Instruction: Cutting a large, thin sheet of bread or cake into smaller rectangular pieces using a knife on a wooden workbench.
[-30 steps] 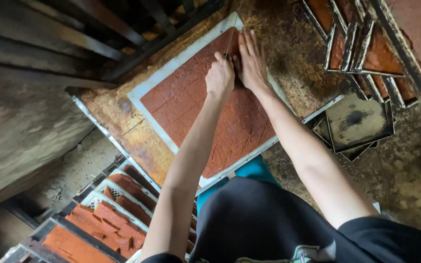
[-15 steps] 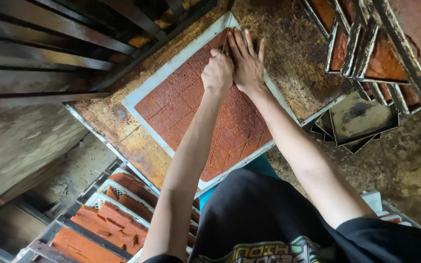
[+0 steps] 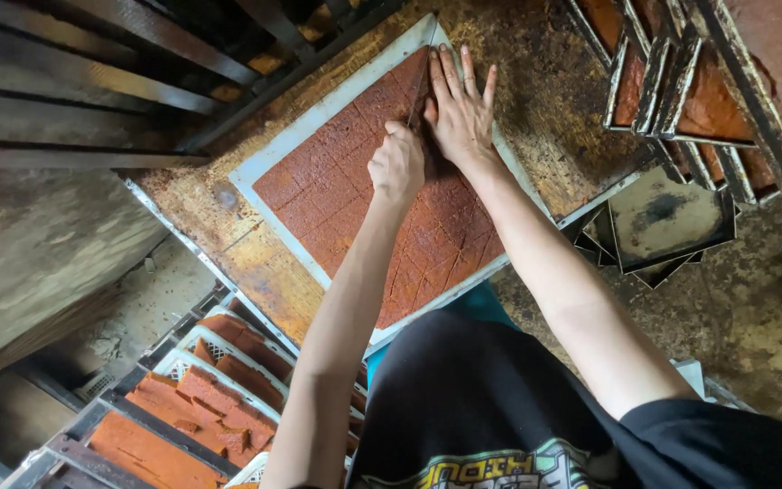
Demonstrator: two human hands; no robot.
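Note:
A flat reddish-brown slab (image 3: 337, 181), scored into squares, fills a white-rimmed tray (image 3: 314, 119) on a stained worktop. My left hand (image 3: 397, 165) is a fist around the handle of a thin knife (image 3: 417, 91). The blade runs along a cut line toward the tray's far corner. My right hand (image 3: 460, 110) lies flat, fingers spread, pressing the slab just right of the blade. The two hands almost touch.
Stacked metal trays (image 3: 672, 217) lie at the right, and some further back hold more reddish slab. Crates of cut reddish pieces (image 3: 201, 398) sit low at the left. Dark metal rack bars (image 3: 92, 91) cross the upper left. The worktop (image 3: 554, 81) is crusted brown.
Both hands stay at the slab's far corner. My left fist with the knife has slid slightly back toward me, and the camera view has shifted a little.

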